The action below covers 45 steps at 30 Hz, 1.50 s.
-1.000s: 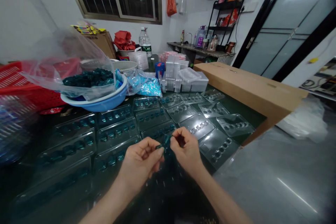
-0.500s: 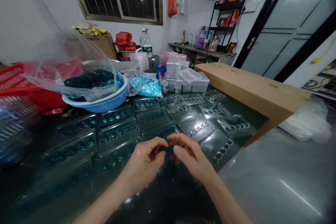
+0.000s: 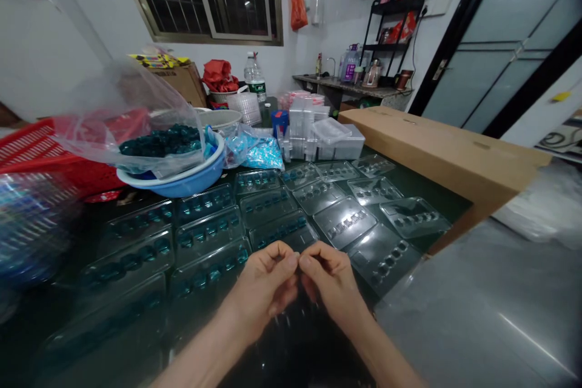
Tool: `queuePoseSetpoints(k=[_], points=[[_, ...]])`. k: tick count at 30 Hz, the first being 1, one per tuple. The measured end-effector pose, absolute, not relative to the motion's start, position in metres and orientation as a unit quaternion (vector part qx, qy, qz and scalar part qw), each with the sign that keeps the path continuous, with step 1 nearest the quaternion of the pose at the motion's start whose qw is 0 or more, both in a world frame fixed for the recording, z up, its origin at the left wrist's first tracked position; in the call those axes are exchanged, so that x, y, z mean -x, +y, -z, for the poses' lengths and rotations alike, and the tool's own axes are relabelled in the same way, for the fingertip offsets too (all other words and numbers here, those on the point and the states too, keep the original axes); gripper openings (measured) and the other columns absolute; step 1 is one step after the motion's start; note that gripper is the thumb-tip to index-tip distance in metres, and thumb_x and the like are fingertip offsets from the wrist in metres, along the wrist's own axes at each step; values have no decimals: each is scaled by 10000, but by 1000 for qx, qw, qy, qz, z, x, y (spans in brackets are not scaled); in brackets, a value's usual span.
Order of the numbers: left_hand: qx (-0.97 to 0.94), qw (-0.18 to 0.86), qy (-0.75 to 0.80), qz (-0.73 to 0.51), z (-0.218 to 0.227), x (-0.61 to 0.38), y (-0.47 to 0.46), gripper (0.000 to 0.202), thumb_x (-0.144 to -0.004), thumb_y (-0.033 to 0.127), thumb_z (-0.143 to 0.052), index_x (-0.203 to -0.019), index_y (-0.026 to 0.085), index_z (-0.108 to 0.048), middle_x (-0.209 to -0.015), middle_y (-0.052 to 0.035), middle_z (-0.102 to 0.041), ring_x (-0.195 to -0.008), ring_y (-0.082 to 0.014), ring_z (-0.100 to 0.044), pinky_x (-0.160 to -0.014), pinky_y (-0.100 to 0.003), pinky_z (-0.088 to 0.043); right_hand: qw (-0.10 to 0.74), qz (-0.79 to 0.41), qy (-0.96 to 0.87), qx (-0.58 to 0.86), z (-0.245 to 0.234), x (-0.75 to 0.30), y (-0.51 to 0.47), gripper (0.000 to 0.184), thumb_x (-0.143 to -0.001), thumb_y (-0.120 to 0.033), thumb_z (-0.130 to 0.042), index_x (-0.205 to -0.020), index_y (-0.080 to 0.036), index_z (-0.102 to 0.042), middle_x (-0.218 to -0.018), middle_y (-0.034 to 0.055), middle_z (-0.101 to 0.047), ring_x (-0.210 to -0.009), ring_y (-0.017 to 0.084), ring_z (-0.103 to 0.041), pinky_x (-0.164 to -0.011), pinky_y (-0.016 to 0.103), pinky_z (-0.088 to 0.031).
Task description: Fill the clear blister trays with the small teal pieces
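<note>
My left hand [image 3: 268, 282] and my right hand [image 3: 331, 276] meet at the fingertips above the dark table [image 3: 291, 351]. Thumbs and forefingers are pinched together on both; whatever lies between them is too small or hidden to make out. Just beyond my fingers lies a clear plastic blister tray [image 3: 284, 229] with teal pieces in its row of hollows. Several more such trays spread in rows to the left, teal in their hollows. On the right, a shiny clear tray [image 3: 344, 221] and a tray near my right wrist [image 3: 386, 260] show hollows without teal colour.
A blue basin [image 3: 182, 185] holds an open plastic bag of dark teal pieces [image 3: 161, 140]. Beside it sit a red basket [image 3: 86, 176] and a bag of light-blue wrapped bits [image 3: 264, 153]. Clear boxes [image 3: 302, 127] are stacked behind the trays. A large cardboard box [image 3: 445, 145] borders the right.
A small dark thing that showed between my fingertips is now out of sight. My hands have come closer together, thumbs nearly touching. The view has shifted slightly.
</note>
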State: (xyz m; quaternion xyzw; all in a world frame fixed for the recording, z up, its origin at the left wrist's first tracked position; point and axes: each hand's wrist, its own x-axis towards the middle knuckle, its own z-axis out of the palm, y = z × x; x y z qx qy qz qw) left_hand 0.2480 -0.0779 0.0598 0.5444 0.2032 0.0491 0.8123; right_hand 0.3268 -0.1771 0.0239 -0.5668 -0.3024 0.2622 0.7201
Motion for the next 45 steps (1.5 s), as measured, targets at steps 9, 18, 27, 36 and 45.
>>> queuePoseSetpoints(k=[9, 18, 27, 36, 45], points=[[-493, 853, 161, -54, -63, -252, -88, 220, -836, 290, -459, -655, 178, -401, -411, 94, -256, -338, -22, -250, -338, -125, -146, 826, -442, -96, 337, -28, -326, -176, 213, -734, -318, -622, -661, -169, -488, -406, -96, -367, -332, 6, -253, -315, 104, -180], [-448, 880, 158, -12, -65, -244, -87, 205, -833, 297, -452, -671, 178, -415, -441, 80, -293, -332, -17, -209, -332, -131, -132, 824, -525, -68, 201, -24, -321, -177, 199, -741, -297, -619, -668, -157, -499, -443, -91, -346, -341, 11, -183, -284, 106, -166], [-557, 806, 179, -91, -72, -239, -71, 248, -764, 376, -530, -628, 190, -439, -437, 73, -336, -355, -49, -281, -374, -164, -187, 888, -411, -80, 189, -32, -352, -190, 164, -850, -275, -478, -831, -139, -568, -572, -47, -378, -460, 36, -345, -377, 129, -290], [-912, 372, 150, -89, -18, -262, -43, 127, -763, 284, -511, -774, 240, -629, -615, -7, -590, -576, -168, -539, -545, -235, -333, 824, -344, -248, 377, -26, -358, -189, 277, -820, -143, -465, -1096, -147, -489, -762, 35, -546, -620, 109, -503, -538, 237, -393], [-850, 481, 111, -184, -76, -259, -68, 213, -820, 240, -445, -693, 182, -606, -719, -22, -576, -664, -137, -539, -597, -210, -396, 735, -352, -310, 489, -28, -353, -182, 92, -803, -247, -531, -818, -158, -509, -609, -13, -556, -444, 69, -451, -398, 182, -342]])
